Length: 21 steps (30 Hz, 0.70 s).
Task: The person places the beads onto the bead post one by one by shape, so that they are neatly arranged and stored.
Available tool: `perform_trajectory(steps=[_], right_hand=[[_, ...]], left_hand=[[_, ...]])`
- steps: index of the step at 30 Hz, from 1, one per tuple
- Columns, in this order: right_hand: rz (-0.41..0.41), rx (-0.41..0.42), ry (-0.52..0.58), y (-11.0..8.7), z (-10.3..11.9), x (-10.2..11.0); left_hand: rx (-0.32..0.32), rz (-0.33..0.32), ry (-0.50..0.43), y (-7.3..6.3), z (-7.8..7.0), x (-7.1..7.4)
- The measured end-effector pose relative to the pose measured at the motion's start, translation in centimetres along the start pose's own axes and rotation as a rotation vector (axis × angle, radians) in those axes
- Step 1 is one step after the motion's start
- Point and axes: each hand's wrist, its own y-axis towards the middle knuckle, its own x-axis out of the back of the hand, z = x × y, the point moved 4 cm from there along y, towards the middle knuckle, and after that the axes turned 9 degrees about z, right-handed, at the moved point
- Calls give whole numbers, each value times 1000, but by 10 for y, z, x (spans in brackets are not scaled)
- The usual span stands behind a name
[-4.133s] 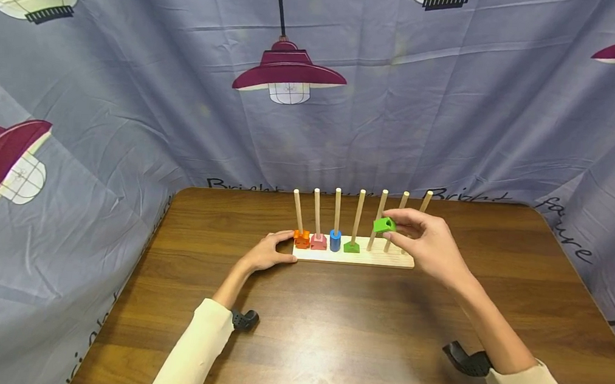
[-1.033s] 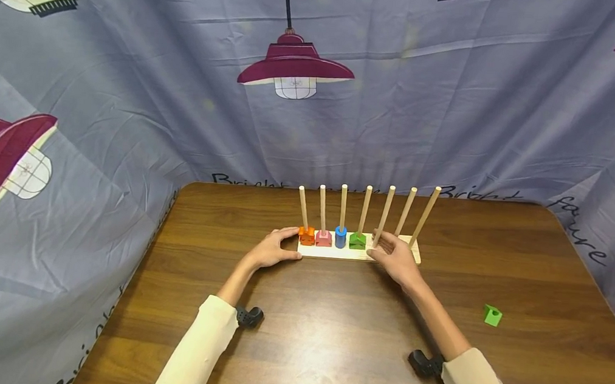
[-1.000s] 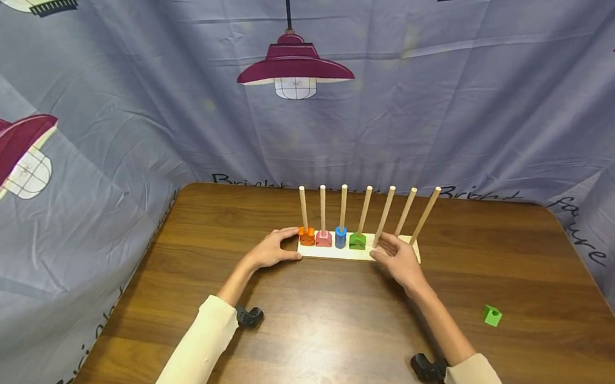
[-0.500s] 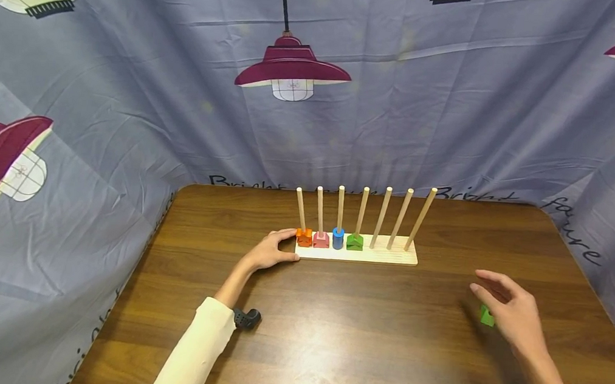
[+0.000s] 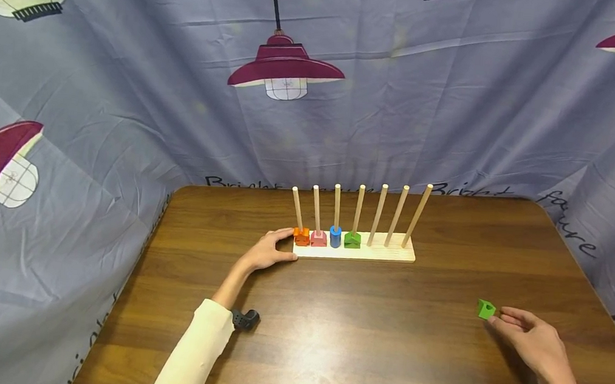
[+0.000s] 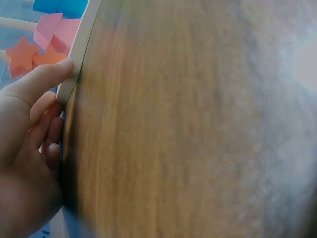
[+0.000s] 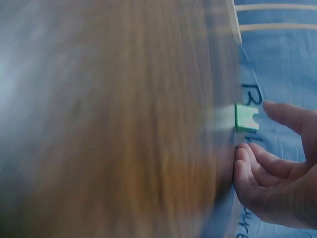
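A pale wooden peg board [image 5: 390, 254] carries a row of upright pegs. From the left, the first pegs bear an orange star-shaped block [image 5: 301, 238], a pink block [image 5: 318, 239], a blue cylinder [image 5: 335, 238] and a green notched block [image 5: 352, 241]. My left hand [image 5: 266, 252] grips the board's left end, thumb at its front edge. On the table to the right lies a loose green block [image 5: 486, 309] with a round hole. My right hand [image 5: 538, 343] is just to its right, thumb and fingers parted; the right wrist view shows them apart from the block [image 7: 245, 117].
The brown wooden table [image 5: 408, 353] spans the lower view. Behind it hangs a grey-blue curtain [image 5: 391, 114] printed with lamps and lettering. The three pegs [image 5: 397, 215] on the board's right bear no blocks.
My right hand held a green block near the pegs earlier, later was at the board's right part. It has since moved right, beside the loose green block. The left hand stays at the board.
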Motion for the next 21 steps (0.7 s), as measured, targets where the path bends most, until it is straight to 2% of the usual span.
perform_trajectory(steps=[8, 14, 18, 21], right_hand=[[-47, 81, -98, 9, 21, -6], [-76, 162, -172, 22, 29, -12], [-105, 196, -176, 23, 35, -16], [-146, 265, -165, 21, 47, -17]], left_hand=[[-15, -2, -19, -2, -2, 0], [-19, -2, 4, -1, -2, 1], [-20, 7, 11, -1, -1, 0], [-19, 6, 10, -1, -2, 0]])
